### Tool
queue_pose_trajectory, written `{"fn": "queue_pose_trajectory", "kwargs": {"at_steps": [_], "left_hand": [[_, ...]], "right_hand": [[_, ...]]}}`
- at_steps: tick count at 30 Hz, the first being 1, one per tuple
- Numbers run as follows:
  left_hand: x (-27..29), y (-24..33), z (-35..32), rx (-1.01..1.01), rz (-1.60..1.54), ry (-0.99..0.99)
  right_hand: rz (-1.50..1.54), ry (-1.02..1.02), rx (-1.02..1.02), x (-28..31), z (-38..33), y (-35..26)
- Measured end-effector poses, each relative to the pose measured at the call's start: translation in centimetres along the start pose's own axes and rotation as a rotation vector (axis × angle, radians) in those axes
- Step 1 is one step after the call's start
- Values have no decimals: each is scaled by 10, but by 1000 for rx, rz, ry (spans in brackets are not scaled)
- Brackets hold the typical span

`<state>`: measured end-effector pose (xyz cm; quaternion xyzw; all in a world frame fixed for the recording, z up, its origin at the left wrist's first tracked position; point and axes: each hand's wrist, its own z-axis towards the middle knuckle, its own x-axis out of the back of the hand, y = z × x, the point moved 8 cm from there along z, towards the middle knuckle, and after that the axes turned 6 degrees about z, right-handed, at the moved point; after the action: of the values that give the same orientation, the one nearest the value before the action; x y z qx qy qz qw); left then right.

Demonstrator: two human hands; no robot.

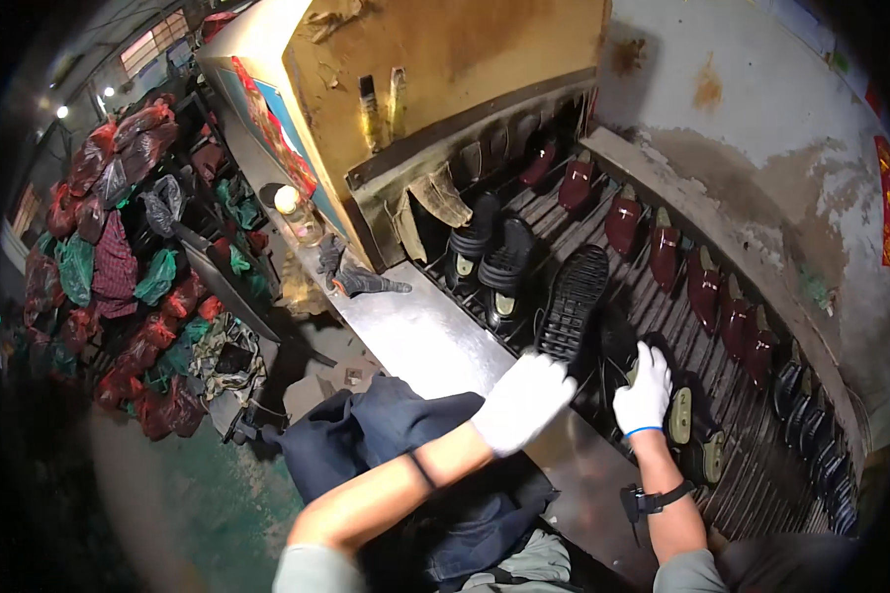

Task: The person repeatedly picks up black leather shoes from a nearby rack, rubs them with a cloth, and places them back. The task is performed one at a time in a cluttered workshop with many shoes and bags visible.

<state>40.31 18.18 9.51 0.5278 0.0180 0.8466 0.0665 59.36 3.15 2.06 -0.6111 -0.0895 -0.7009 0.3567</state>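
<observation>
My left hand (527, 400), in a white glove, has its fingers curled at the lower end of a black shoe (574, 296) whose ridged sole faces up. My right hand (645, 393), also gloved in white, is closed around the heel end of another black shoe (618, 338), partly hidden by the fingers. A pale last end (680, 415) shows in a dark shoe beside my right wrist. Farther left, more black shoes (507, 255) rest in a pile on the slatted rack (653, 316).
Dark red shoes (666, 252) line the rack's far side, with black shoes (811, 415) at right. A metal ledge (435, 331) runs along the near side, a grey glove (366, 282) on it. A yellowish oven-like housing (445, 79) covers the rack's far end. Bagged bundles (119, 267) hang at left.
</observation>
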Motion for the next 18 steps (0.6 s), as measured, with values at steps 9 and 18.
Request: {"fn": "queue_pose_trajectory", "kwargs": {"at_steps": [9,18], "left_hand": [[44,16,-127,275,-280,-65],[62,-46,-145,959,-1348,529]], "right_hand": [[1089,139,-420,-135,81,-58],[1149,-68,-89,28,-12,-164]]}}
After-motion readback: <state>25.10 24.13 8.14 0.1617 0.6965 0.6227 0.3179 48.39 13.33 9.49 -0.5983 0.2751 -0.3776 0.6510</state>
